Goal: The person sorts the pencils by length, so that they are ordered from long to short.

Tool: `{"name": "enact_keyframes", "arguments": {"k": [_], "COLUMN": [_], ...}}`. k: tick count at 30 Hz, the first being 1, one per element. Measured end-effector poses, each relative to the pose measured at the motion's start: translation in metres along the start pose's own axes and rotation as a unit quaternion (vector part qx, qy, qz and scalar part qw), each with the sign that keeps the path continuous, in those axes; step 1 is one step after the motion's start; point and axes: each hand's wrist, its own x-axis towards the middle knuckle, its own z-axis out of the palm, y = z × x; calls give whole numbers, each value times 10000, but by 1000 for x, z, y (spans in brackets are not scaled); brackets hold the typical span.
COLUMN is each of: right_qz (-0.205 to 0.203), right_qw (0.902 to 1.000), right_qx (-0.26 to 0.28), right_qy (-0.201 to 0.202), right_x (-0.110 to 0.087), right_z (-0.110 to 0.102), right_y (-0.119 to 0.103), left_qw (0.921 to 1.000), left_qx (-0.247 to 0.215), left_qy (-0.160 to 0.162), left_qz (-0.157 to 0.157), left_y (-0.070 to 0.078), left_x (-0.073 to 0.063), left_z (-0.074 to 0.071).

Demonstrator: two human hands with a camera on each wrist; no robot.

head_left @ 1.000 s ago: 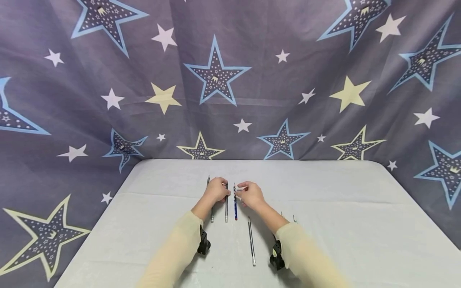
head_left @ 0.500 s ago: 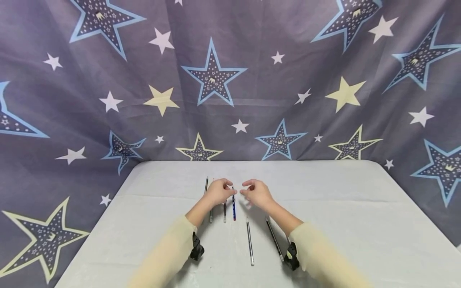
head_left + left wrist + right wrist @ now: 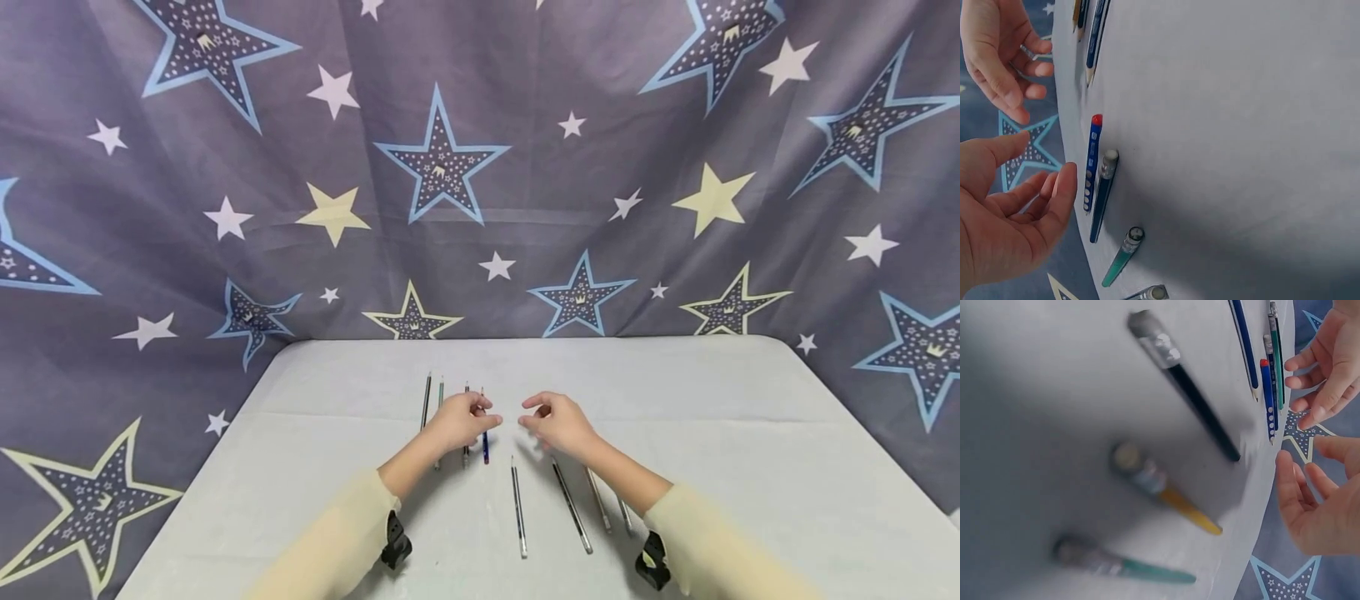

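Note:
My left hand (image 3: 459, 422) hovers with loosely bent fingers over the left group of pencils, hiding parts of them. At the right of that group lies a blue pencil (image 3: 1093, 164) with a red end, beside a dark pencil (image 3: 1105, 197). A green pencil (image 3: 1120, 257) and another dark pencil (image 3: 426, 402) lie farther left. To the right, my right hand (image 3: 561, 427) is raised above the table, fingers relaxed and holding nothing. Nearer my body lie two dark pencils, one in the middle (image 3: 519, 508) and one slanted (image 3: 572, 507), then a yellow-brown pencil (image 3: 1188, 509) and a green pencil (image 3: 1154, 572).
A white cloth covers the table (image 3: 712, 467). Behind it hangs a grey curtain (image 3: 525, 200) printed with stars. Black camera mounts (image 3: 396, 540) sit on both wrists, low over the table.
The right hand has drawn away from the blue pencil to the right, and its forearm uncovers pencils on that side. The left hand has shifted slightly right and nearer. The pencils keep their layout.

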Motion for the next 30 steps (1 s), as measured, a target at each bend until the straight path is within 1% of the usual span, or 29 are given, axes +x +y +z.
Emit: {"name": "enact_keyframes", "arguments": {"k": [1,2,6,12,16,21,25,30], "right_qz": [13,42,55,22,44,19,9,-33], "right_qw": [10000,10000,9999,9995,9988,9972,9961,9954], "right_qx": [-1,3,-19,-91,-218,-364,-464,-510], "right_qy": [1,-12,-87,-293,-443,-654,-752,-806], "right_x": [-2,-4,-13,-28,-39,-50,-56,-60], "right_z": [-2,-3,-10,-18,-21,-23,-23,-22], "right_y": [1,2,7,16,20,26,30,34], "left_qw": [10000,9999,9998,9989,9983,9973,9967,9967], "left_qx": [22,6,110,163,115,50,97,186], "left_qy": [-21,-54,-148,-441,-549,-696,-770,-731], "left_qz": [-9,-106,-92,27,187,233,250,291], "left_y": [0,0,0,2,3,2,1,0], "left_x": [-1,-1,-6,-17,-27,-37,-43,-46], "left_z": [1,3,8,14,20,28,34,37]}}
